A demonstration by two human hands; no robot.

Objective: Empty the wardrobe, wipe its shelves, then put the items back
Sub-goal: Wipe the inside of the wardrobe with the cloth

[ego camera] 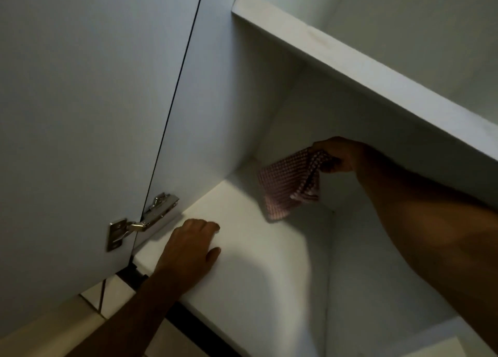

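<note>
I'm looking down into a white wardrobe [269,92], dimly lit, its door [80,100] swung open at nine o'clock on a metal hinge [142,222]. A shelf [242,262] runs across the middle of the view, with an upper shelf [363,68] slanting above it toward two o'clock. At seven o'clock I can make out a strip of pale tiled floor [89,302] below the door.

My left hand [191,249] rests palm-down on the shelf near its front edge, fingers straight and relaxed, gripping nothing. My right hand [339,154] reaches in under the upper shelf at three o'clock and pinches a pink checked cloth [285,184] by one bunched end. The cloth hangs down toward the shelf's back left corner; I cannot tell whether its lower edge touches the surface.
</note>
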